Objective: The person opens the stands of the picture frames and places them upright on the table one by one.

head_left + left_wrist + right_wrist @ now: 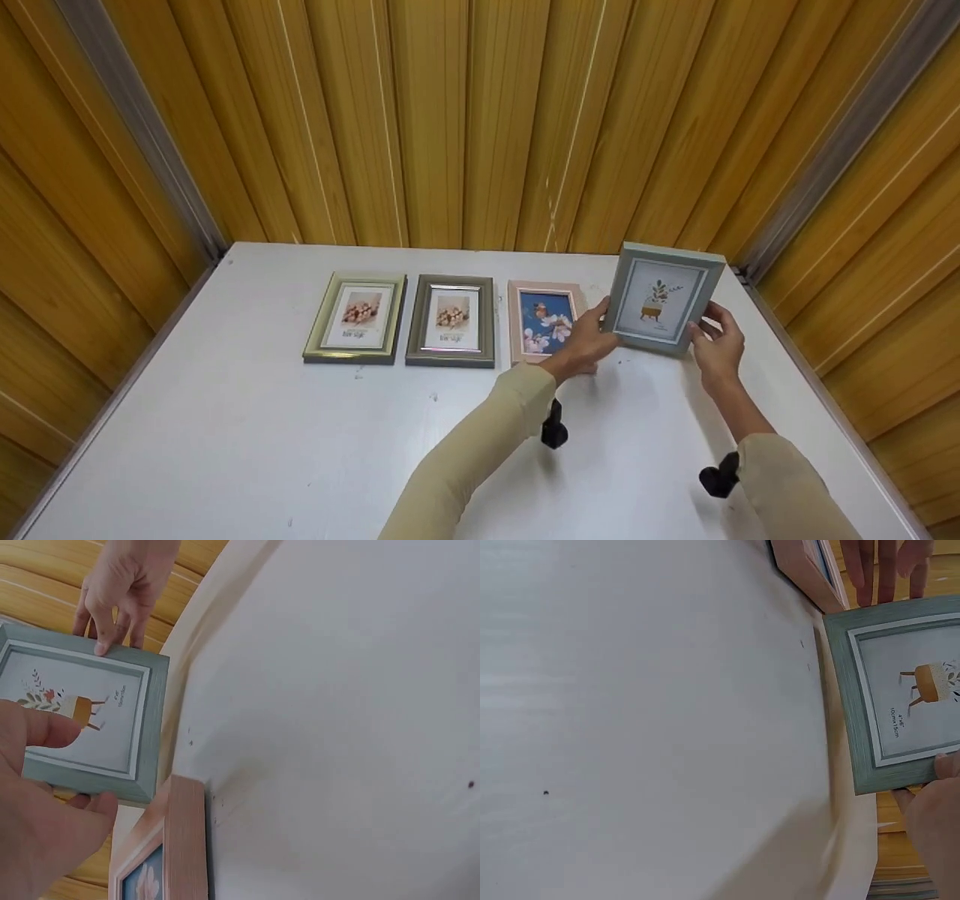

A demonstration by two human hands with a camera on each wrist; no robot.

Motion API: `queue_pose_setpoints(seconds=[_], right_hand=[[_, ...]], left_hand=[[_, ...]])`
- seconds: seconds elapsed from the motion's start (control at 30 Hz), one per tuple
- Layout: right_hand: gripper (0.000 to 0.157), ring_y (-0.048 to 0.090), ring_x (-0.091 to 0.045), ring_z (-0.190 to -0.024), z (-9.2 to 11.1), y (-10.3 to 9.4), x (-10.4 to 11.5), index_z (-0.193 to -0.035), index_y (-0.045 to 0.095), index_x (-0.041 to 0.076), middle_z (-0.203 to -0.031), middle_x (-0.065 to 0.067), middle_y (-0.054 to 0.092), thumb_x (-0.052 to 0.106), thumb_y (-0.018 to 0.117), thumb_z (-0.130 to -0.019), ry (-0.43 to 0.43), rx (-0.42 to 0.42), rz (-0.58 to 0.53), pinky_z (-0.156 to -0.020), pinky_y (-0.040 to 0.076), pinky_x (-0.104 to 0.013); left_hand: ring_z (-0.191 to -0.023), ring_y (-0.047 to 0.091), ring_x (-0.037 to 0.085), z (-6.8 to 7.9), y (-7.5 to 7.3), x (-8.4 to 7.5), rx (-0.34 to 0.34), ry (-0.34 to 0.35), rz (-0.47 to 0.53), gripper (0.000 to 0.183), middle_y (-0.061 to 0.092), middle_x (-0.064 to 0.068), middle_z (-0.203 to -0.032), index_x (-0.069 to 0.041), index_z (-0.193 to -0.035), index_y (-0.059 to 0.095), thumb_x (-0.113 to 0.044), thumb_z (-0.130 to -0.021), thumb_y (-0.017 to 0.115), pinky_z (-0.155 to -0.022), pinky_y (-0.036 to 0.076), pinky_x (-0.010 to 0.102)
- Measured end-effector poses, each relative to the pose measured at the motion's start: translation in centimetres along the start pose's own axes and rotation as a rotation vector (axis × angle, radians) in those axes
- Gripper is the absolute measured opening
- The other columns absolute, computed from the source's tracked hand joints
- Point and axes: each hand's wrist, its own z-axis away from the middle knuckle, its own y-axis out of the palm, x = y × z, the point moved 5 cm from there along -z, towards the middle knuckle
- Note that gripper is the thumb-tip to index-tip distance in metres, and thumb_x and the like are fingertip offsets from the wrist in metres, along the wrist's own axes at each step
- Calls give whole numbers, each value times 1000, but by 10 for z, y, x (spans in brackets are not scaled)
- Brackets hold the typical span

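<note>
A pale green picture frame (661, 296) with a potted-plant print is held up off the white table, tilted with its front toward me. My left hand (587, 343) grips its left edge; in the left wrist view the thumb (52, 729) lies over the front side. On the opposite edge, my right hand (720, 349) pinches the frame, thumb in front and fingers behind. A pink picture frame (536, 330) with a bird and blossoms lies beside my left hand, which partly covers it.
Left of the pink one, a grey-brown picture frame (450, 352) and a gold picture frame (352, 352) lie flat in a row on the white table (262, 442). Wood-look panels (465, 127) rise behind and on both sides. Black wrist mounts (553, 429) hang beneath both forearms.
</note>
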Motion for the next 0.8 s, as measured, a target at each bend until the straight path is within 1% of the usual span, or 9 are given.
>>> queue_pose_setpoints(seconds=[0.13,0.23,0.3,0.33,0.43,0.47,0.57,0.67,0.8], right_hand=[[56,51,-21,-131,1,-6,-12,-155,38,4,-126,10,48,-3,53,-101,63,-8,8,-87,48,-5],[56,52,-19,-131,4,-7,-18,-156,39,8,-130,7,49,1,55,-102,113,-19,10,-86,49,-5],[56,55,-15,-127,6,-8,-21,-156,41,10,-137,0,52,3,56,-102,133,-37,13,-85,50,-5],[56,56,-11,-123,7,-8,-22,-155,42,10,-141,-3,53,4,57,-102,137,-50,16,-84,50,-5],[53,59,1,-107,9,-8,-21,-152,48,9,-149,-13,55,6,60,-101,120,-104,29,-81,51,-5],[52,59,4,-103,9,-7,-20,-151,50,9,-150,-15,55,7,61,-101,114,-115,37,-80,51,-4],[50,55,10,-94,10,-7,-19,-149,52,8,-149,-17,57,9,62,-100,112,-129,63,-79,50,-4],[50,54,12,-92,9,-8,-18,-150,51,7,-149,-17,56,11,60,-101,130,-89,108,-81,50,-4],[49,55,9,-88,8,-14,-19,-149,49,1,-145,-20,55,11,57,-101,182,18,163,-81,55,-10]], left_hand=[[-148,44,29,5,8,2,11,-38,-52,85,45,8,-161,-13,-162,30,-3,-87,69,-122,36,41],[-148,43,28,7,10,6,26,-55,-79,85,45,8,-160,-14,-162,29,-5,-87,69,-123,33,43],[-148,43,26,7,10,7,49,-38,-119,82,46,8,-160,-16,-161,32,-7,-88,68,-124,31,45],[-147,44,26,7,10,7,59,-29,-138,79,47,8,-159,-16,-160,34,-7,-89,68,-124,31,46],[-143,48,25,8,9,5,94,32,-208,75,50,11,-156,-13,-157,40,-5,-87,67,-122,34,44],[-142,49,25,8,8,4,104,51,-231,75,50,11,-156,-12,-156,41,-4,-86,67,-122,35,43],[-147,45,24,8,9,4,135,94,-279,77,46,11,-159,-11,-157,38,-3,-86,66,-122,35,40],[-151,39,24,9,10,3,153,133,-299,77,41,11,-163,-9,-159,33,-2,-89,63,-124,32,38],[-154,32,23,13,10,1,172,169,-312,73,35,12,-165,-3,-160,29,-1,-93,59,-125,28,34]])
